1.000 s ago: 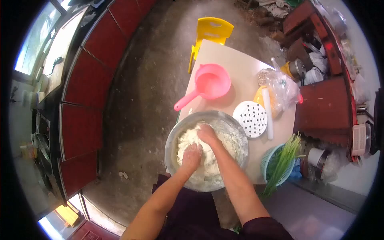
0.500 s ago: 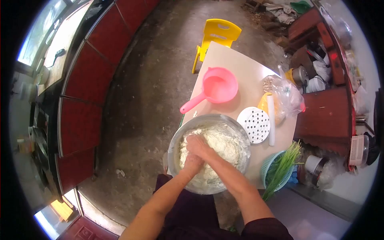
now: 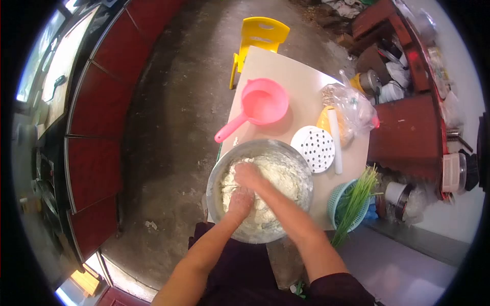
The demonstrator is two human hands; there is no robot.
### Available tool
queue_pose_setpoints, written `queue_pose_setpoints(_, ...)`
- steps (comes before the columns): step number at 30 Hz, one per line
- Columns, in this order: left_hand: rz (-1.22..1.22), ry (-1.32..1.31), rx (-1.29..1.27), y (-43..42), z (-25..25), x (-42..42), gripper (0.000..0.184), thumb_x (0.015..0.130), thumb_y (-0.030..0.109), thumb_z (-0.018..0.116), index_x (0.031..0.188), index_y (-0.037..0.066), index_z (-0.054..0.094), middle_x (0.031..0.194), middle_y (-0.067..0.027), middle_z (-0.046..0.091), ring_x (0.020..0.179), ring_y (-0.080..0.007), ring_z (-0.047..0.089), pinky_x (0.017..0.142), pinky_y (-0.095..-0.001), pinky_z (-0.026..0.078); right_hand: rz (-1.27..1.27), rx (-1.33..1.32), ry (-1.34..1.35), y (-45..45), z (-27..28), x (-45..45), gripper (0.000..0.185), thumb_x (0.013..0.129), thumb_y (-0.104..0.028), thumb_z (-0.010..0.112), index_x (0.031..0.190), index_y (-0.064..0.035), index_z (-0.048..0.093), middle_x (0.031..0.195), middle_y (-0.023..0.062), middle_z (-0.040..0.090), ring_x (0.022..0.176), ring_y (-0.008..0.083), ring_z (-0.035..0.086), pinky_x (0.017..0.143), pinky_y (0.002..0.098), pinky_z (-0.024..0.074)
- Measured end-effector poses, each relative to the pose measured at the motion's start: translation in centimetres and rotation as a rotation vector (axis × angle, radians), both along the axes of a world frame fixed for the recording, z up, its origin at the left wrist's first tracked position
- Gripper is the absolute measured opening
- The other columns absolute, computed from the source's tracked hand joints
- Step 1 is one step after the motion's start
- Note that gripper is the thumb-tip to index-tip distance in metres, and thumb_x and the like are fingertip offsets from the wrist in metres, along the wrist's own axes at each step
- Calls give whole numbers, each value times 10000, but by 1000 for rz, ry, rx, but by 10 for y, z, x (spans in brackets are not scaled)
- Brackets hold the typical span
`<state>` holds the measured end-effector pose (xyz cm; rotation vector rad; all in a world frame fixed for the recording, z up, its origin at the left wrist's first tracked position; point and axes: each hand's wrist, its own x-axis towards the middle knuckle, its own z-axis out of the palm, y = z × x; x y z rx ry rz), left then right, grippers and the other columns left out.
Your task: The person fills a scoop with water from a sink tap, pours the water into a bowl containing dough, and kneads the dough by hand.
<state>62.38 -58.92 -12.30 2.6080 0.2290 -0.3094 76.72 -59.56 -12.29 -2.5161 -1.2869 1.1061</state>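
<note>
A wide metal bowl stands near the table's front edge, its inner wall smeared with flour. Inside lies a shaggy, pale dough with loose floury bits. My right hand reaches across and presses into the dough's far left part, with its fingers curled into the mass. Just below it, my left hand pushes into the same dough near the bowl's left side, the fingers bent and partly buried. Both hands carry flour, and the fingertips are hidden.
A pink ladle lies beyond the bowl on the table. To the right are a white perforated disc, a white rod and plastic bags. A basket holds green stalks. A yellow chair stands behind.
My hands have come apart; the left now sits nearer, below the right, instead of overlapping it. The whole view has shifted slightly, moving the table and bowl left and up in the picture.
</note>
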Motion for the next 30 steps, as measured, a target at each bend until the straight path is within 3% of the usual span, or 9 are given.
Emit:
queue_pose_setpoints(7, 101, 36, 120, -2, 23, 7, 144, 799, 120, 523, 925, 56, 552, 900, -125, 564, 876, -273, 579, 738, -379, 498, -502, -75, -240, -168, 9, 29, 233, 772, -157, 504, 896, -14, 641, 955, 238, 630, 929, 385, 602, 820, 461, 473)
queue_pose_setpoints(10, 60, -11, 158, -3, 19, 6, 142, 793, 118, 534, 923, 61, 546, 902, -120, 557, 870, -269, 580, 699, -371, 511, -174, -213, -51, -214, -36, 28, 261, 792, -191, 511, 931, -7, 634, 971, 245, 624, 937, 412, 585, 811, 460, 476)
queue_pose_setpoints(13, 62, 0, 178, -7, 14, 8, 139, 786, 122, 547, 911, 60, 545, 903, -119, 554, 866, -263, 580, 699, -353, 511, -171, -80, -48, -158, 15, 55, 278, 815, -211, 502, 966, -12, 624, 954, 236, 625, 909, 432, 579, 805, 477, 473)
queue_pose_setpoints(16, 83, 27, 184, -10, 13, 7, 143, 790, 123, 549, 917, 58, 539, 901, -122, 551, 867, -261, 580, 717, -340, 508, -438, -67, 48, -166, 10, 56, 268, 846, -203, 475, 987, -22, 612, 993, 234, 613, 957, 427, 562, 841, 472, 455)
queue_pose_setpoints(18, 111, 107, 113, -8, 7, 9, 161, 801, 114, 534, 938, 30, 528, 946, -158, 544, 902, -303, 567, 766, -376, 489, -327, 23, -94, -221, -43, 11, 231, 812, -162, 497, 914, -1, 629, 907, 216, 625, 899, 401, 584, 794, 464, 465)
queue_pose_setpoints(21, 109, 139, -18, -6, 19, 13, 228, 790, 98, 544, 994, -1, 520, 981, -195, 528, 930, -343, 550, 815, -414, 465, -277, 121, 4, -260, -20, -12, 244, 826, -162, 502, 971, 0, 612, 888, 229, 623, 887, 409, 585, 798, 450, 466)
queue_pose_setpoints(24, 116, 106, -145, 4, 34, 1, 331, 771, 75, 558, 1081, -29, 506, 1034, -222, 506, 980, -378, 525, 870, -443, 435, -795, 137, 136, -225, 62, -41, 374, 843, -239, 516, 1136, -9, 557, 1095, 262, 542, 1061, 402, 514, 920, 431, 412)
queue_pose_setpoints(26, 158, 56, -289, 8, 49, -16, 436, 751, 43, 567, 1168, -41, 473, 1111, -239, 486, 1057, -389, 488, 919, -454, 405, -792, -29, 42, -217, 77, -76, 515, 859, -334, 525, 1257, -8, 497, 1341, 259, 412, 1244, 369, 406, 1038, 418, 330)
queue_pose_setpoints(30, 391, -33, -445, 14, 81, -43, 645, 719, 19, 613, 1323, -17, 389, 1277, -246, 440, 1194, -395, 414, 996, -449, 356, -366, -324, -187, -176, 63, -96, 616, 829, -414, 543, 1296, -21, 465, 1396, 273, 327, 1314, 402, 300, 1034, 479, 324)
